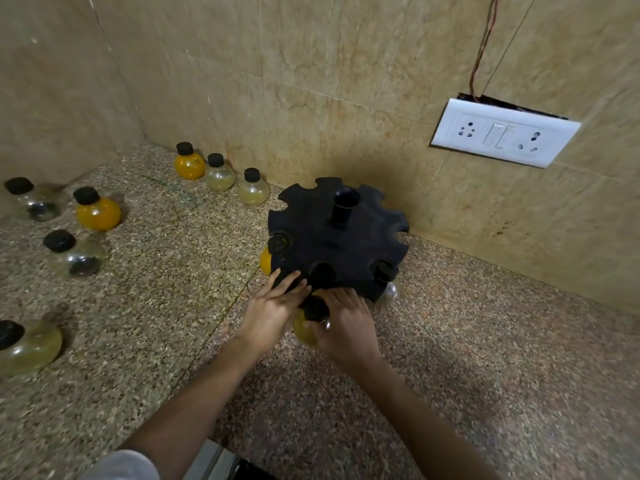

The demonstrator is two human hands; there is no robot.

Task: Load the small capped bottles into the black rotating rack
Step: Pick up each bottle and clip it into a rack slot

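The black rotating rack [346, 244] stands on the speckled counter by the wall, with a central post and notched slots around its rim. A capped bottle [277, 251] with orange contents hangs in its left slot, and a clear one [387, 282] in its right front slot. My right hand [346, 323] grips a black-capped yellowish bottle [306, 327] at the rack's near edge. My left hand [273, 306] rests on the rack's front rim, fingers spread, touching the bottle's cap. Several loose capped bottles stand at the left, such as an orange one [97, 211].
Three bottles [218, 173] line the back wall. Others, clear [74, 254] and yellowish [27, 344], sit along the left side of the counter [166, 271]. A white switch and socket plate [502, 131] hangs on the tiled wall at the right, wires above it.
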